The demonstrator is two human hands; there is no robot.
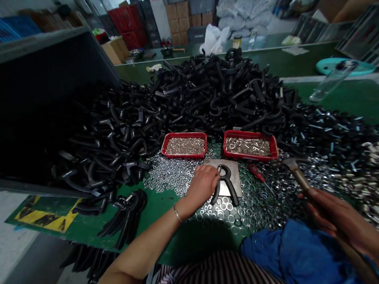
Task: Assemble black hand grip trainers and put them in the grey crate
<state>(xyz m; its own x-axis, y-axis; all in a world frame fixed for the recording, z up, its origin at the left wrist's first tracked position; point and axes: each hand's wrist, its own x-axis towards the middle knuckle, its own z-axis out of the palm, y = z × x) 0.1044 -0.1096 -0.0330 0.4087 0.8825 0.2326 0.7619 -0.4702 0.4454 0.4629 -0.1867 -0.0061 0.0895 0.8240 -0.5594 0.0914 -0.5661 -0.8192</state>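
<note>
My left hand (204,180) is closed at the upper left side of a black clamp-like piece (228,184) with a curved top and two spread legs. That piece lies on a flat metal plate (237,172); my fingertips hide part of its left side. In my right hand (334,215) is a hammer (302,179), gripped by its wooden handle, with its head raised to the right of the plate. A red-handled screwdriver (257,173) lies between the plate and the hammer head. Many metal rings (227,211) are spread around the plate.
Two red trays (184,155) of small metal parts stand behind the plate. Beyond them rises a large heap of black pieces (211,92). A dark bin (45,109) lies tipped at left. Blue cloth (298,253) rests at front right, silvery nuts (168,175) lie left.
</note>
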